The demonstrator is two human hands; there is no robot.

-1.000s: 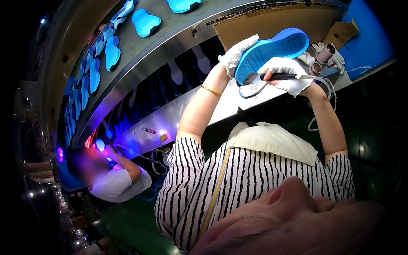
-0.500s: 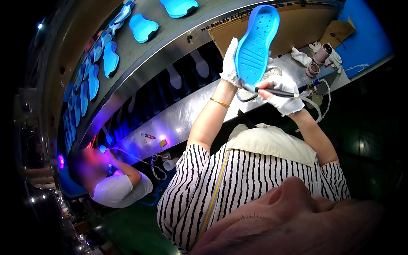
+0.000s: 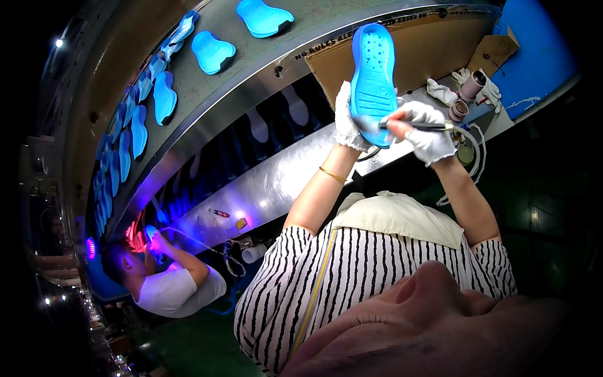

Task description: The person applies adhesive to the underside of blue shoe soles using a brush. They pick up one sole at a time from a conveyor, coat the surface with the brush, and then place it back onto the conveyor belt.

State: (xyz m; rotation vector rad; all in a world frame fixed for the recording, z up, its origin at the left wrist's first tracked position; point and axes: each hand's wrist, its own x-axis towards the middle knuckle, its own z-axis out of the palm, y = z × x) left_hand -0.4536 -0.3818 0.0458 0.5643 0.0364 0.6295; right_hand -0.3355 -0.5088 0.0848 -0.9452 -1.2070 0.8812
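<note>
— Report on the hands?
— My gloved left hand grips the blue shoe sole at its lower end, holding it upright in the upper centre of the frame. My gloved right hand is closed round a dark pen-like tool, tip at the sole's lower edge.
— Surroundings?
— More blue soles lie along the grey conveyor, upper left

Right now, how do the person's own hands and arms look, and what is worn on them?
Both hands wear white knitted fabric gloves, the left hand and the right hand. The forearms are bare. A thin gold bangle circles the left wrist. Short sleeves of a black-and-white striped shirt cover the upper arms.
</note>
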